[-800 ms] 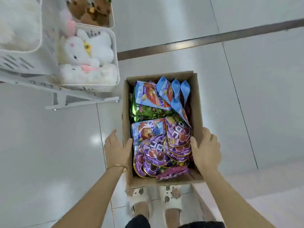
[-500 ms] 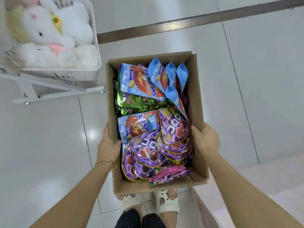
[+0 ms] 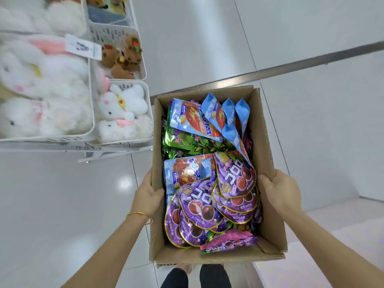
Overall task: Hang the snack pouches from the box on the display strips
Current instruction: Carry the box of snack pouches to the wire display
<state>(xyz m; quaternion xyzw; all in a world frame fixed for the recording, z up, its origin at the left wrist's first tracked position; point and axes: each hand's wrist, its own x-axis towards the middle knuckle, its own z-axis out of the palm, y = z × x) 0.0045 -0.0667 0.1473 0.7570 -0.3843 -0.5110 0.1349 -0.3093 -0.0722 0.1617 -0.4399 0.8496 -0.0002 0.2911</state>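
I hold an open cardboard box (image 3: pixel 265 129) in front of me, above the floor. My left hand (image 3: pixel 146 197) grips its left wall and my right hand (image 3: pixel 279 191) grips its right wall. Inside lie several purple snack pouches (image 3: pixel 207 206) at the near end, blue and red pouches (image 3: pixel 191 119) at the far end, and green pouches (image 3: pixel 182 142) between them. A pink-purple pouch (image 3: pixel 228 242) lies at the near edge. No display strip is in view.
A white rack (image 3: pixel 116 148) of baskets stands at the left, touching the box's far left corner, filled with white plush rabbits (image 3: pixel 122 109) and brown plush toys (image 3: pixel 122 57). Glossy tile floor lies around, crossed by a metal strip (image 3: pixel 311 61). My feet show below the box.
The box has come up off the floor in both hands and closer to me. The view has lifted, so more of the plush rack now shows at the left.
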